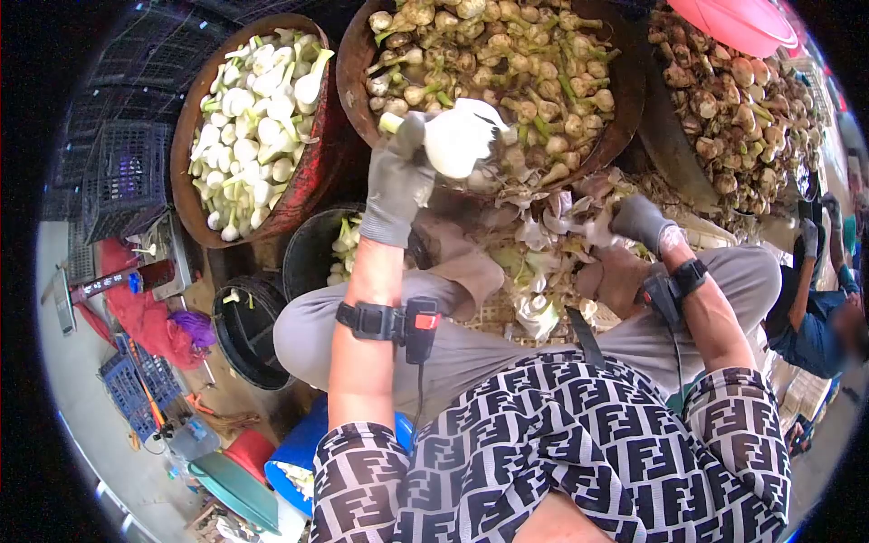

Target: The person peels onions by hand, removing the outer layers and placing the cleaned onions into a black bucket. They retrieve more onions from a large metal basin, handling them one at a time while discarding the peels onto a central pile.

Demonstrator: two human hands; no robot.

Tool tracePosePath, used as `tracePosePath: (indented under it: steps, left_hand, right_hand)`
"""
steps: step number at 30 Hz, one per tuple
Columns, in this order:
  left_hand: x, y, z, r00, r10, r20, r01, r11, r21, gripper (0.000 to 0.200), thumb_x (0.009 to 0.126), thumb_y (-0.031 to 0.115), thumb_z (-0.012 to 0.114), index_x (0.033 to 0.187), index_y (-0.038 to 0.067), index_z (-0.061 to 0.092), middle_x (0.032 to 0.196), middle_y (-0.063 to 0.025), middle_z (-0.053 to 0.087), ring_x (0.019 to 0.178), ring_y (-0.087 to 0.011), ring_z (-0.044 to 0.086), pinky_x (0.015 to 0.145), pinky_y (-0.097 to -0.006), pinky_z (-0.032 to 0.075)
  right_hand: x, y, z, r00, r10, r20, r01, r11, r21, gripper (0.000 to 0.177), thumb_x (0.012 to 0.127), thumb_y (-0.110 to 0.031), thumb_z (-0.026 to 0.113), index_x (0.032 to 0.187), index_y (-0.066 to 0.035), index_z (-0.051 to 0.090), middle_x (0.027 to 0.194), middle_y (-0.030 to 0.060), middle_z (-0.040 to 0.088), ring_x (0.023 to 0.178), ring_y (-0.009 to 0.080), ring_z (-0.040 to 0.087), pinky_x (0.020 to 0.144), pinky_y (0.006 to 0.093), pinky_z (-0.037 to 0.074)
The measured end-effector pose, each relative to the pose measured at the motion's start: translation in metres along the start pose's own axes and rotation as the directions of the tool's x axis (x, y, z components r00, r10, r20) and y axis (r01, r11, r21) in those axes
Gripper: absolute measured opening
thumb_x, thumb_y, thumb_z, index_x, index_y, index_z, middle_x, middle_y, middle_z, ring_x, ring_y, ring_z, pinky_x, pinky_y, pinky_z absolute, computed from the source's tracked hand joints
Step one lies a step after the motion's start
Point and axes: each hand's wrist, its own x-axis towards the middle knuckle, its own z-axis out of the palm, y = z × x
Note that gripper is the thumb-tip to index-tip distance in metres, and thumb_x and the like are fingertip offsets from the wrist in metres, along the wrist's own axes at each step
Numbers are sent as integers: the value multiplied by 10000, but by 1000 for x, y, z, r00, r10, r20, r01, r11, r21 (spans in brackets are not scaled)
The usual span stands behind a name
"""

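Observation:
My left hand (398, 181), in a grey glove, is raised in front of the middle tub. It is closed around the green stem of a large white garlic bulb (460, 140), which points to the right with a dark, ragged edge at its far end. Lower and to the right, my right hand (641, 224), also gloved, has its fingers curled beside loose peelings (566, 217). What it holds, if anything, is hidden. More skins and a white bulb (537, 315) lie between my legs on a yellowish crate surface.
A rusty tub (184, 195) of clean white bulbs stands at left. Unpeeled garlic fills the middle tub (355, 86), with dirtier garlic (724, 100) at right. Black buckets (237, 339) and a blue barrel (299, 452) are by my left side. A co-worker (815, 326) sits at far right.

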Motion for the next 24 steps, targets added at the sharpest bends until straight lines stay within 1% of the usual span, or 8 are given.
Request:
tracePosePath:
  steps: [2, 5, 7, 12, 15, 16, 23, 24]
  left_hand:
    - [1, -2, 4, 996, -93, -4, 92, 985, -145, 382, 897, 237, 484, 1093, -91, 494, 1066, -183, 576, 988, -277, 578, 841, -402, 506]
    - [2, -18, -1, 979, -189, -79, 179, 977, -118, 439, 905, 318, 457, 1109, -69, 488, 1074, -179, 577, 959, -287, 593, 834, -431, 505]
    - [2, -29, -3, 957, -246, -151, 254, 967, 33, 425, 898, 314, 474, 1104, -56, 498, 1068, -165, 585, 935, -279, 604, 834, -427, 505]
    - [-2, -40, 5, 850, -468, -241, 477, 878, -22, 319, 870, 268, 541, 1030, -8, 554, 968, -114, 624, 858, -209, 615, 796, -368, 513]
    - [-2, -45, -1, 872, -417, -258, 446, 893, 63, 326, 862, 265, 550, 1043, -6, 547, 971, -118, 626, 852, -212, 621, 781, -353, 521]
    - [-3, -44, -2, 867, -416, -274, 437, 899, 19, 327, 861, 266, 550, 1042, -7, 549, 967, -119, 627, 843, -214, 625, 750, -348, 530]
    - [5, -24, -15, 927, -238, -288, 224, 971, -81, 337, 872, 270, 529, 1054, -12, 547, 970, -135, 626, 797, -263, 635, 544, -327, 554]
    - [3, -23, -15, 938, -240, -249, 228, 971, -77, 339, 872, 269, 530, 1059, -14, 543, 977, -134, 624, 809, -264, 633, 569, -339, 556]
  right_hand:
    - [-21, -19, -11, 989, -44, 140, 64, 987, -145, 305, 687, -233, 582, 918, -42, 638, 936, 185, 621, 891, 332, 594, 779, 398, 472]
    - [-32, -60, -41, 986, -41, -159, 37, 999, -26, 434, 690, -200, 593, 1105, -73, 561, 1053, 169, 583, 975, 321, 563, 829, 397, 457]
    - [-34, -85, -59, 895, -157, -417, 210, 974, 85, 576, 689, -134, 588, 1245, -113, 437, 1173, 156, 511, 1078, 297, 506, 895, 381, 424]
    - [-18, -133, -59, 646, -425, -634, 542, 840, -10, 546, 690, -137, 601, 1221, -137, 473, 1177, 133, 522, 1076, 298, 504, 895, 364, 420]
    - [7, -126, -50, 756, -503, -420, 607, 779, 160, 384, 691, -146, 584, 1075, -121, 592, 1005, 145, 606, 956, 309, 563, 823, 367, 451]
    - [8, -123, -40, 718, -457, -524, 649, 713, 267, 266, 689, -138, 564, 939, -123, 653, 867, 145, 634, 860, 320, 587, 771, 378, 462]
    - [-6, -91, -17, 888, -444, -119, 460, 854, 242, 352, 704, -215, 582, 1047, -139, 609, 989, 163, 612, 932, 331, 571, 809, 373, 453]
    - [-20, -99, -29, 896, -395, -201, 434, 874, 219, 466, 706, -246, 619, 1143, -103, 541, 1057, 190, 581, 977, 343, 556, 828, 381, 443]
